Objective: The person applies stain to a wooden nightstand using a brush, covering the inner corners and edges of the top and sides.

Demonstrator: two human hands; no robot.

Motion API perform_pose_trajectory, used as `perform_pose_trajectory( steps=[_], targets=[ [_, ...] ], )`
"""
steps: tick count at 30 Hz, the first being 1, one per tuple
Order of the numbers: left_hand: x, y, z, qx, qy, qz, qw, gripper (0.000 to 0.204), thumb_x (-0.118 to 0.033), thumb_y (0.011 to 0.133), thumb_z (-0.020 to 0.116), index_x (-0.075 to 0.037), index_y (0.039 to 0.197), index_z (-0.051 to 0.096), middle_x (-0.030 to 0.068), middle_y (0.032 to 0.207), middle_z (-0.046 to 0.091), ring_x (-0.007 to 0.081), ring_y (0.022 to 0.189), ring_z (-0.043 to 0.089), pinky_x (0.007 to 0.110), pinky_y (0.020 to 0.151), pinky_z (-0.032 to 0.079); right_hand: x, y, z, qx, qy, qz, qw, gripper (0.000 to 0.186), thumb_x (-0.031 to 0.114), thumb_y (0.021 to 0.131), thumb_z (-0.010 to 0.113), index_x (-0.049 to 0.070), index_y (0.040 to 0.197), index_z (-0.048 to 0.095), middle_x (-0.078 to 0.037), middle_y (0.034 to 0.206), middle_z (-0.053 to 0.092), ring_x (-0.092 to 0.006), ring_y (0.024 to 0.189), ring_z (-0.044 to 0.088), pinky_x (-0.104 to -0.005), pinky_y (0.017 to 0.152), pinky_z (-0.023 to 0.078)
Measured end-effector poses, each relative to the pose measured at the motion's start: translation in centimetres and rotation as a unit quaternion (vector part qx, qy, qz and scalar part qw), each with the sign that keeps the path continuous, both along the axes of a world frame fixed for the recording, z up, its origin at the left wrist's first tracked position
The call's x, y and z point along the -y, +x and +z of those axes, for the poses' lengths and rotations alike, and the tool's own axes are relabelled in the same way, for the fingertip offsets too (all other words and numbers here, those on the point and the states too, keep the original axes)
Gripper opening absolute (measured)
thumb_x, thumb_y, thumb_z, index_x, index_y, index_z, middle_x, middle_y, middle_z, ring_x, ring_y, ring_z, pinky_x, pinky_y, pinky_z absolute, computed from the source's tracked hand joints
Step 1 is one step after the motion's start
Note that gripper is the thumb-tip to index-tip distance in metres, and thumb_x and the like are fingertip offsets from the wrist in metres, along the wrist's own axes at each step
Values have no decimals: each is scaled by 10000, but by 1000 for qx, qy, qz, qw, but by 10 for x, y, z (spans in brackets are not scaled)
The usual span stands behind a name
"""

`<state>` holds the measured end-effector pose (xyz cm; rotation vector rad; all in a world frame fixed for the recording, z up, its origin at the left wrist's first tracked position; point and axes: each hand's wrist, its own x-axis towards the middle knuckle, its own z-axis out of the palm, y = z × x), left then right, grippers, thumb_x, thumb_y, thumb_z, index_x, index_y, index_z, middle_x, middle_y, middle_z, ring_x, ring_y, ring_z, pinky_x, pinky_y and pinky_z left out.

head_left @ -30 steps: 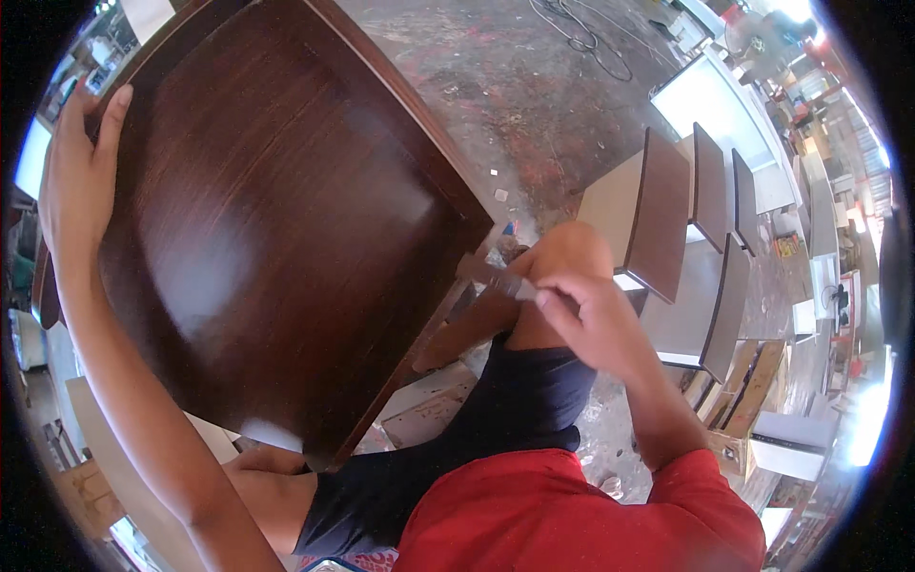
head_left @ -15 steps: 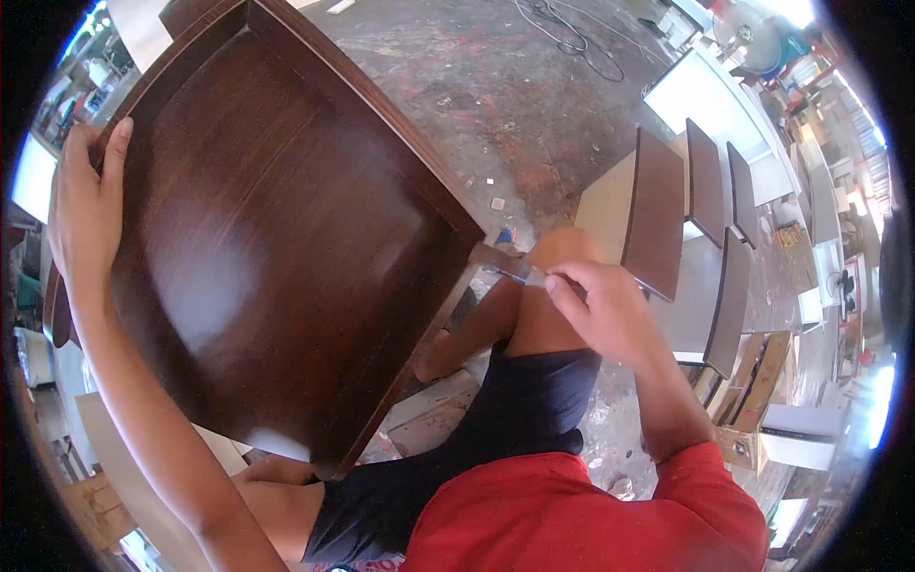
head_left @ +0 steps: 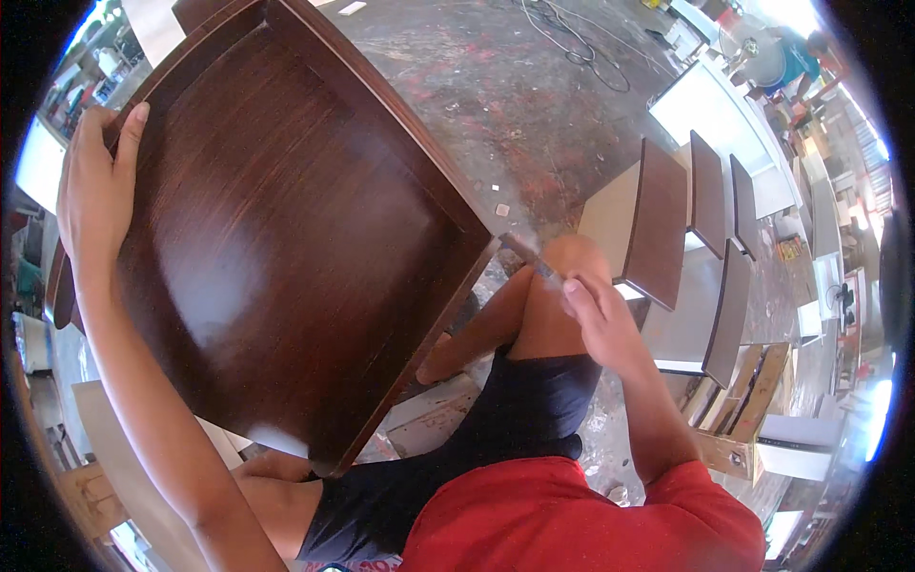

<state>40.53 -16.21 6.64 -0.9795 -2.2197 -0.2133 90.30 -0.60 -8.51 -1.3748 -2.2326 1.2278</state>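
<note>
A large, glossy dark brown wooden panel (head_left: 305,219) with a raised rim stands tilted in front of me, over my legs. My left hand (head_left: 100,186) grips its left edge, thumb on the inner side and the other fingers hidden behind the rim. My right hand (head_left: 596,310) is closed around the handle of a paintbrush (head_left: 534,259). Its dark, slightly blurred bristle end is at the panel's right corner; whether it touches the wood I cannot tell.
Several brown-fronted drawers (head_left: 658,224) stand on the floor to the right, with a wooden crate (head_left: 743,410) nearer me. A white cabinet piece (head_left: 715,124) and a person in teal (head_left: 796,62) are farther off. A cable (head_left: 581,48) lies on the stained floor.
My right hand has shifted slightly down and turned, with the brush now slanting up toward the panel's corner. The panel and my left hand appear a little farther right in view.
</note>
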Motion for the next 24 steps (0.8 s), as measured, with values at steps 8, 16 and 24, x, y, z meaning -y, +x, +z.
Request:
perform_pose_trajectory(
  steps=[8, 16, 24],
  targets=[
    [-3, 2, -2, 12, -4, 0, 1000, 569, -574, 1036, 531, -27, 1134, 649, 176, 1150, 708, 382, 1094, 655, 459, 941, 499, 9, -11, -21, -48, -68, 64, 994, 314, 252, 1074, 461, -8, 1143, 624, -175, 936, 650, -257, 933, 644, -381, 869, 484],
    [-3, 1, 1, 14, -18, 9, 1000, 598, -603, 1022, 531, -40, 1175, 660, 188, 1145, 719, 394, 1102, 666, 473, 943, 502, 68, -14, -22, -68, -89, 198, 974, 248, 222, 1040, 526, 4, 1109, 622, -219, 942, 672, -364, 933, 689, -431, 842, 522],
    [-7, -19, -12, -35, 9, -35, 999, 598, -605, 1006, 552, -46, 1184, 664, 175, 1125, 727, 391, 1092, 672, 481, 928, 512, 73, -16, -18, -24, -131, 148, 980, 270, 247, 1024, 574, 2, 1133, 606, -214, 913, 680, -360, 855, 696, -428, 799, 534]
  ],
)
